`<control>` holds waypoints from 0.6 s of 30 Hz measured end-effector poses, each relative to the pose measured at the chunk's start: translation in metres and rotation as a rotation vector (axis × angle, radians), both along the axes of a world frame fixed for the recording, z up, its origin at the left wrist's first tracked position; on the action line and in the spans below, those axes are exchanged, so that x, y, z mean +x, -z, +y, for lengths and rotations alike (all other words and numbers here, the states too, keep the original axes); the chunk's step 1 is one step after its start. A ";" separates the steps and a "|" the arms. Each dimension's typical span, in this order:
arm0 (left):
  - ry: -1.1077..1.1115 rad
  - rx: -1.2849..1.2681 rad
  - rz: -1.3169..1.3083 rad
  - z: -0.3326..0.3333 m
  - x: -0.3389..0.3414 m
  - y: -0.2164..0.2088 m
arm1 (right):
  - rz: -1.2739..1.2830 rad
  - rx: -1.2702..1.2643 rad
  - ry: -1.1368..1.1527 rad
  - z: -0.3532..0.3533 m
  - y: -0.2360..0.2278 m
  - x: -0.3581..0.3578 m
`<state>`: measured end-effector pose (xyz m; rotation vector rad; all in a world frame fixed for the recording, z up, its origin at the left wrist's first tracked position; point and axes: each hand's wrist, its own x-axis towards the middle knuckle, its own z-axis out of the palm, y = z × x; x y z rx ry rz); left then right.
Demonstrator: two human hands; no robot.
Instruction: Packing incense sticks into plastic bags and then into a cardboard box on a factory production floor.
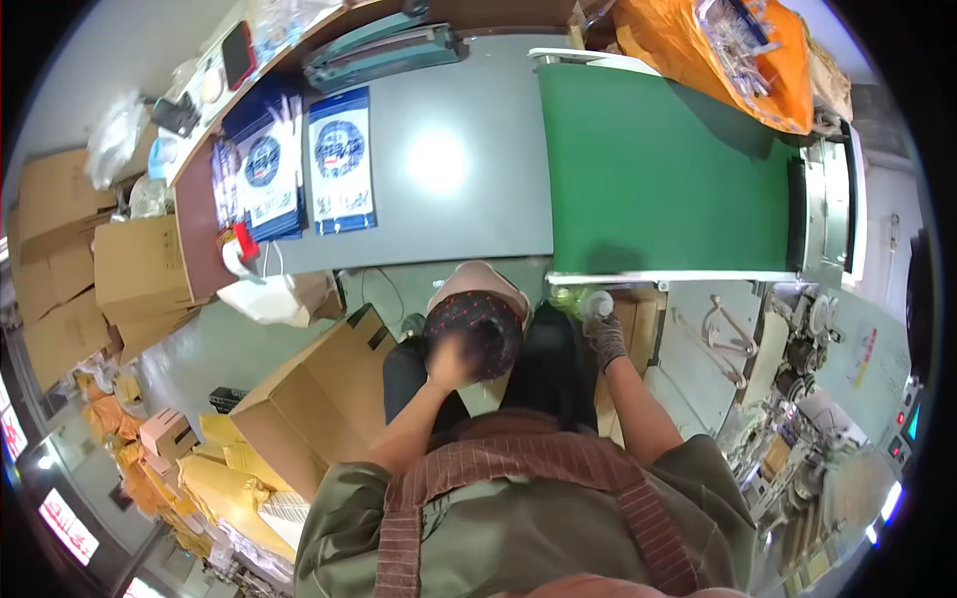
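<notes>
My left hand [454,361] is smeared by motion over a dark, rounded thing with small red dots [475,317], which has a pale pinkish rim at its far side. Its fingers are blurred, so I can't make out their grip. The dotted thing sits in front of my lap, short of the table's edge. Further right, my right hand [605,337] wears a grey glove and is closed around a clear bottle with a whitish top [598,303]. That bottle is just below the near edge of the green surface [668,179].
On the grey table [459,219] lie blue-and-white printed bags [341,159] and a teal sealer-like device [384,58]. An orange sack [678,45] stands at the far right. An open cardboard box [319,399] is by my left leg; machinery [797,369] lines the right.
</notes>
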<state>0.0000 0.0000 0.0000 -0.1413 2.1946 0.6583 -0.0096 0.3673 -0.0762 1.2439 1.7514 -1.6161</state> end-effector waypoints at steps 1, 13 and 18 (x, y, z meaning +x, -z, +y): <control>0.012 -0.019 -0.003 -0.012 0.007 0.004 | -0.060 -0.071 0.133 0.008 0.033 0.016; 0.859 -0.162 -0.373 -0.014 -0.080 0.280 | 0.591 -0.226 -0.174 0.020 0.168 -0.123; -0.136 0.191 -0.729 -0.013 -0.057 0.400 | 0.706 0.218 -0.697 -0.006 0.115 -0.081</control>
